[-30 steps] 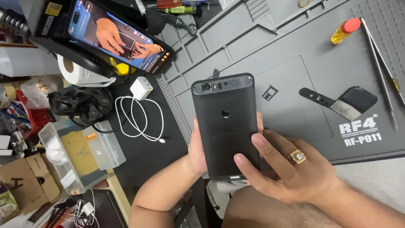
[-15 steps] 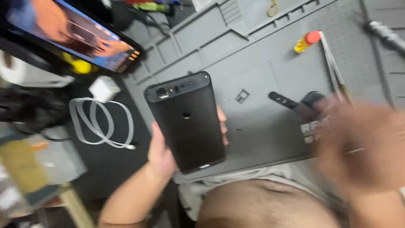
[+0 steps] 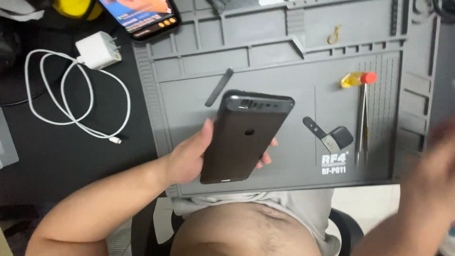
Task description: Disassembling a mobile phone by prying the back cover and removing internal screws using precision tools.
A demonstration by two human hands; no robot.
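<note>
Left hand (image 3: 192,156) gripped a black phone (image 3: 244,135) back-up, lifted just above the near-left part of the grey mat (image 3: 284,61). Right hand (image 3: 429,189) was a blur at the near right edge, its grasp impossible to tell. Tweezers (image 3: 361,123) lay between them, right of a black scraper (image 3: 329,137).

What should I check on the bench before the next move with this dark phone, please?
1. Left hand has a grip on the dark phone, back face up: ok.
2. Phone held over the grey work mat: ok.
3. Right hand free: blurred at the frame edge, cannot tell.
4. Tweezers and scraper tool lie on the mat: ok.
5. Small yellow bottle capped: ok.
</note>
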